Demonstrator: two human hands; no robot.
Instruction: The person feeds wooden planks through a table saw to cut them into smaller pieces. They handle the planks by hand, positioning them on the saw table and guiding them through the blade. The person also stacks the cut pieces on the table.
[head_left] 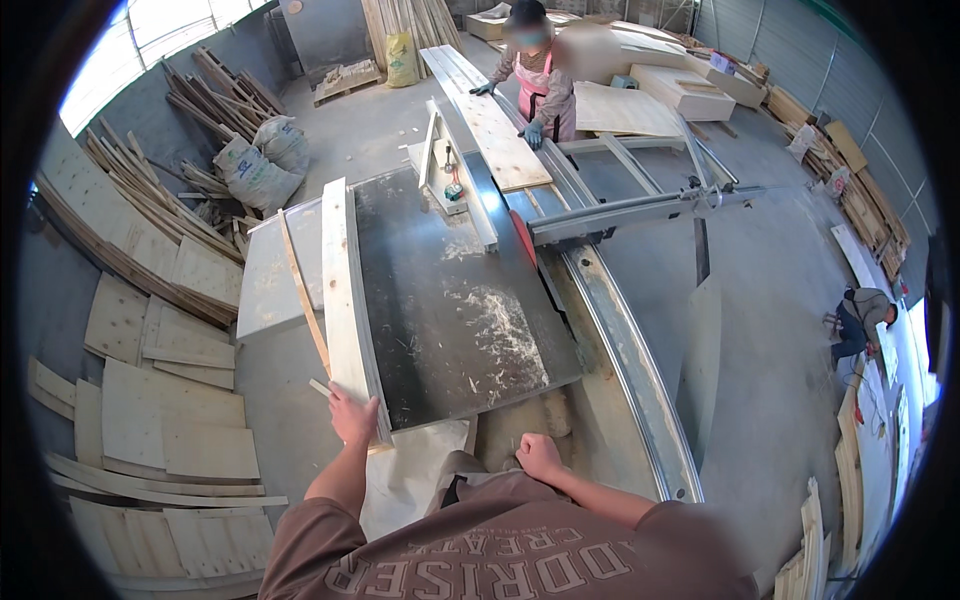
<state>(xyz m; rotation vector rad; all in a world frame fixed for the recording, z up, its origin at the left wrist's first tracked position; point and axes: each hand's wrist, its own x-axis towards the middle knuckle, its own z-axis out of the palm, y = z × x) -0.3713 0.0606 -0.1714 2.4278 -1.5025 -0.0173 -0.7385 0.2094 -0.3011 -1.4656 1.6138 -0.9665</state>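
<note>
My left hand [353, 417] grips the near end of a stack of long pale wooden boards [347, 290], lying along the left side of a dark saw table [430, 310]. Beside its fingers juts the tip of a small wood strip [320, 387]. My right hand [540, 456] is closed in a loose fist by my lap, with nothing visible in it. Across the saw, a co-worker [538, 75] in a pink apron and gloves has both hands on a wide pale board [490, 120]. The red blade guard [522, 238] stands at that board's near end.
Sawdust [505, 325] covers part of the saw table. A metal fence [480, 200] and sliding rail [630, 370] run lengthwise. A thin wood strip [303, 290] lies on the left side table [275, 265]. Stacked boards [180, 410] line the left; another person [862, 318] bends at far right.
</note>
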